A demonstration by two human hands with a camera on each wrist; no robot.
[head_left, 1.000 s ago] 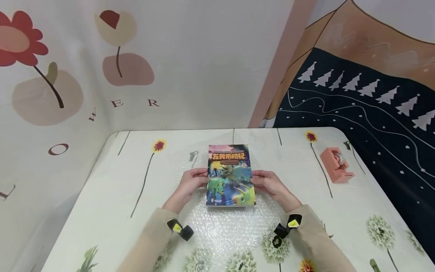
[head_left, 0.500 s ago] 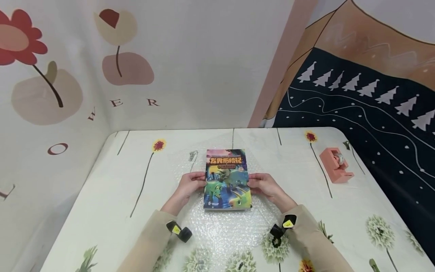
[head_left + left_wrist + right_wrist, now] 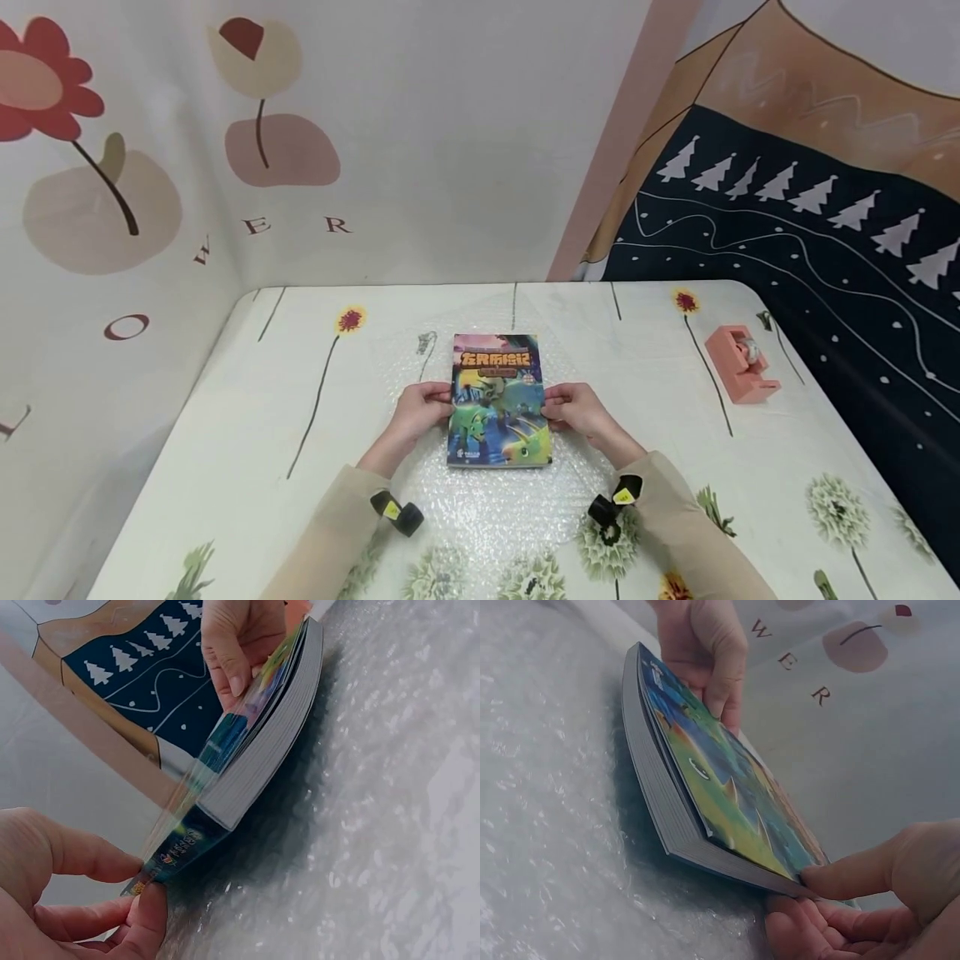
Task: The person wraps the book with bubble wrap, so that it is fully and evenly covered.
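Observation:
A thick paperback book point(image 3: 498, 404) with dinosaurs on its colourful cover lies face up between both hands. My left hand point(image 3: 415, 414) pinches its left side, thumb above and fingers below, at the spine in the left wrist view. On the opposite side, my right hand point(image 3: 583, 410) pinches the page edge between thumb and fingers, as the right wrist view shows. Under the book spreads a sheet of clear bubble wrap point(image 3: 502, 508). The book is low over this sheet; whether its underside touches all along, I cannot tell.
A pink tape dispenser point(image 3: 738, 367) with a roll of tape stands at the right of the table. The flower-patterned tablecloth point(image 3: 247, 450) covers the table, and printed curtains point(image 3: 450, 150) hang behind it and to its sides.
Both hands have brought the book slightly towards the person and to the left, over the bubble wrap. The grip on both sides stays the same. The tape dispenser has not moved.

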